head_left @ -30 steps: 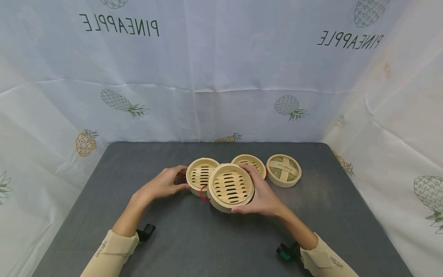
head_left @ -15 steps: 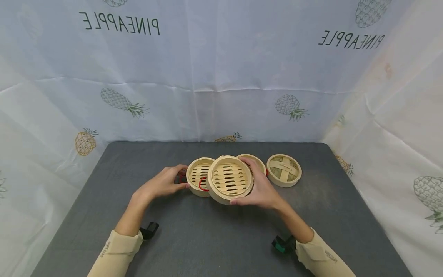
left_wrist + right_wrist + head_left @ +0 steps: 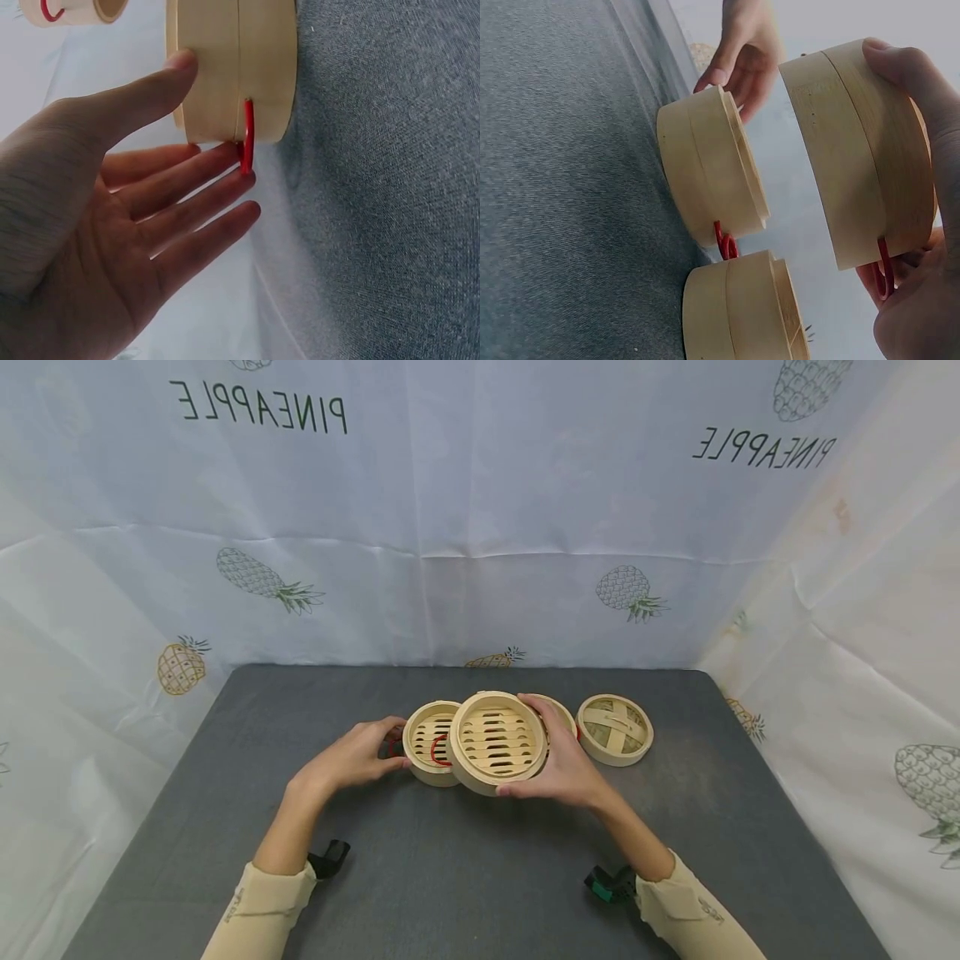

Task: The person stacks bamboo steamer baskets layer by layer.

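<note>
Right hand (image 3: 558, 768) grips the wall of a bamboo steamer basket (image 3: 844, 157), thumb on one side and fingers round the other; we have it clear of the grey table (image 3: 465, 893), slatted floor tilted toward the head camera. Our left hand (image 3: 360, 752) touches the left basket (image 3: 705, 165) at its outer edge: thumb tip on the wall, fingers fairly straight beside the red loop (image 3: 249, 135). That basket sits upright on the table. Third basket (image 3: 739, 311) stands just beside it, partly hidden in head view. Woven lid (image 3: 615, 730) lies right of that.
</note>
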Tool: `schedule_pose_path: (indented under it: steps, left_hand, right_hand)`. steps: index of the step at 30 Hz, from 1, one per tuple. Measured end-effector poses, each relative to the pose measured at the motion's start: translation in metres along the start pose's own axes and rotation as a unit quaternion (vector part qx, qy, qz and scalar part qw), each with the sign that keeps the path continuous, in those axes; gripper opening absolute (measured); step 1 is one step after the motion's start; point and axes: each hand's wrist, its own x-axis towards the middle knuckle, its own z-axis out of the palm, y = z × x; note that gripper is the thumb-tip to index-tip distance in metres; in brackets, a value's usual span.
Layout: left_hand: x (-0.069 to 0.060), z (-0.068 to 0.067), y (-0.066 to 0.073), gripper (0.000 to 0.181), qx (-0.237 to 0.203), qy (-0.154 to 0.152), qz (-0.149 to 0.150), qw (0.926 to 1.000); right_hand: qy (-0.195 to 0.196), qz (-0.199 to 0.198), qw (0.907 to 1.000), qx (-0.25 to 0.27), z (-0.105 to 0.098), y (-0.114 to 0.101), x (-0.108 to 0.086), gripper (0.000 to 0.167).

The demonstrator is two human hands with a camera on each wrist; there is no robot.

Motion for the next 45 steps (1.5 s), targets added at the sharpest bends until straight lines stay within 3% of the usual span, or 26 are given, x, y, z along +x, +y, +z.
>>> schedule_pose_path:
  steps: [10,26,34,45]
  left_hand:
    - [-0.002,0.001,0.002,0.062,-0.008,0.002,-0.009,0.9999]
    - [-0.002,0.001,-0.005,0.060,-0.014,0.005,0.002,0.9999]
    - [-0.002,0.001,-0.005,0.059,-0.016,0.004,0.007,0.9998]
    - [-0.001,0.000,-0.003,0.060,-0.014,0.004,0.002,0.9999]
  right_hand:
    - [-0.002,0.002,0.9998,0.019,-0.001,0.001,0.007,0.125]
    - [-0.001,0.017,0.9998,0.011,0.013,0.002,0.023,0.123]
    - [-0.005,0.021,0.9993,0.032,0.020,0.004,0.029,0.124]
    - [-0.004,0.020,0.9997,0.009,0.024,0.004,0.038,0.124]
